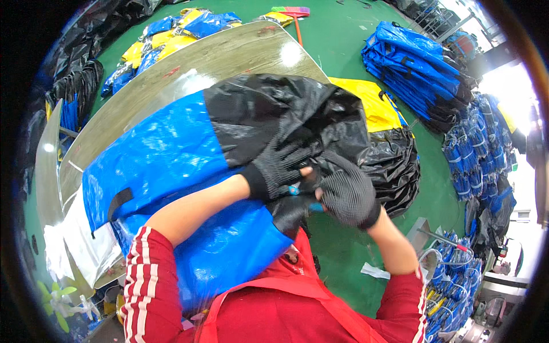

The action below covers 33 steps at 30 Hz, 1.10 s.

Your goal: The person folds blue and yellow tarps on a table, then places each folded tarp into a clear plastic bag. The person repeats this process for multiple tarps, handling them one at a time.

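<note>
A large shiny blue and black plastic cover [166,137] lies spread over the table and hangs toward my lap. A short black strap sits on its blue part. My left hand [279,168], in a grey-black knit glove with the thumb tip bare, rests on the black part, fingers stretched out. Close by on its right, my right hand [350,194], gloved alike and slightly blurred, is curled over the cover's black edge. Small bright blue bits [294,189] show between the two hands; what they belong to is hidden. The right hand's grip is partly covered by its own back.
The wood-patterned table [246,48] reaches to the far left. Yellow and black covers [372,106] lie beyond my right hand. Folded blue bundles [409,66] stand on the green floor at right, bagged blue and yellow packs [171,37] at the far left. A broom [296,12] is behind.
</note>
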### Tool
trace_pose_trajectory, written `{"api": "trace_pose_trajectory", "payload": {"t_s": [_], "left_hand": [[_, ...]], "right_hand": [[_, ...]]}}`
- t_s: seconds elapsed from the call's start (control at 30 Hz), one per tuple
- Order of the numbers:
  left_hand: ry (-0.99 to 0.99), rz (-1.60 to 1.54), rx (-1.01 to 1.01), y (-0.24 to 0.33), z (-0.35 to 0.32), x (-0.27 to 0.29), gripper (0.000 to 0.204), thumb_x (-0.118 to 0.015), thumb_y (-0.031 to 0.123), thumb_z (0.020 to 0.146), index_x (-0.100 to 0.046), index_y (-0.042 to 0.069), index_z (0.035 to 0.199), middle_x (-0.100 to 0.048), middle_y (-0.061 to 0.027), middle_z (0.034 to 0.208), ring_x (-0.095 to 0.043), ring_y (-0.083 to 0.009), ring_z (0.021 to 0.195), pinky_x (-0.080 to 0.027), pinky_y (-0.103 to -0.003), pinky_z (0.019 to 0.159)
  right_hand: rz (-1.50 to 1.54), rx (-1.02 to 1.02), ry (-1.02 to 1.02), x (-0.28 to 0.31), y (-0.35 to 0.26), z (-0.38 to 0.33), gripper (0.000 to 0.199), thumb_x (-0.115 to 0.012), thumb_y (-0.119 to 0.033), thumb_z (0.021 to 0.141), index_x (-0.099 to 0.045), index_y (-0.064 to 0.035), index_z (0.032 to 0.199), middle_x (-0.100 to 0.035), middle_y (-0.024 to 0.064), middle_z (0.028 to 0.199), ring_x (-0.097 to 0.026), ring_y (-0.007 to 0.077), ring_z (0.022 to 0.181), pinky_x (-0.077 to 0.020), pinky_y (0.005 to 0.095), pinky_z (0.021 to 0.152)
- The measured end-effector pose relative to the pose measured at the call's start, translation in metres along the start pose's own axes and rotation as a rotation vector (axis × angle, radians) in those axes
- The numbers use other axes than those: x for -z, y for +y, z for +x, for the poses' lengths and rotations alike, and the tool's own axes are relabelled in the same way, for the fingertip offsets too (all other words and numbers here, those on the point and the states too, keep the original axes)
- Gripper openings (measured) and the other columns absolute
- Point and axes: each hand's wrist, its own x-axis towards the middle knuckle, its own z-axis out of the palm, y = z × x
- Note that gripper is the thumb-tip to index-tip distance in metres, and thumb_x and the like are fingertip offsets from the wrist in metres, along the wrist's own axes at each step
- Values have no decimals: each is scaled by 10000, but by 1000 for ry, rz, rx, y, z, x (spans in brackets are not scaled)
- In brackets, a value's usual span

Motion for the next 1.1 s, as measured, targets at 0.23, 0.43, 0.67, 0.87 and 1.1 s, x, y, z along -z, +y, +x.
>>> {"api": "trace_pose_trajectory", "payload": {"t_s": [0.23, 0.43, 0.67, 0.87, 1.1], "left_hand": [[-356, -301, 402, -27, -157, 98, 479, -548, 200, 875, -499, 154, 1349, -451, -133, 1418, -418, -310, 1294, -271, -465, 1098], [-94, -193, 803, 74, -346, 231, 490, -548, 94, 878, -500, 190, 1356, -456, -123, 1430, -425, -349, 1301, -319, -463, 1084], [531, -276, 1349, 158, -413, 177, 262, -582, 250, 910, -604, 53, 1082, -521, -158, 1275, -479, -260, 1184, -378, -399, 985], [332, -244, 1836, 142, -454, 179, 322, -679, 297, 880, -650, -20, 926, -663, -90, 826, -565, -149, 744, -467, -303, 713], [1209, -738, 1628, 126, -494, 138, 513, -697, 348, 856, -569, 14, 1225, -648, -48, 1025, -580, -140, 884, -476, -294, 799]], "right_hand": [[93, -453, -482, -71, 95, 135, 445, -489, -493, 904, -707, -107, 870, -680, 180, 872, -644, 385, 830, -490, 476, 756], [206, -423, -484, -135, 141, 118, 520, -465, -518, 920, -702, -59, 855, -660, 212, 917, -632, 396, 874, -478, 463, 781], [284, -485, -507, -127, 144, 116, 584, -487, -528, 918, -666, 4, 756, -621, 242, 753, -607, 415, 739, -450, 456, 692], [30, -513, -459, -125, 150, 110, 508, -498, -435, 929, -672, 17, 772, -638, 245, 833, -608, 417, 835, -441, 467, 739], [221, -343, -470, -65, 95, 133, 540, -509, -568, 879, -653, -71, 1034, -641, 207, 1042, -604, 371, 994, -473, 455, 846]]}}
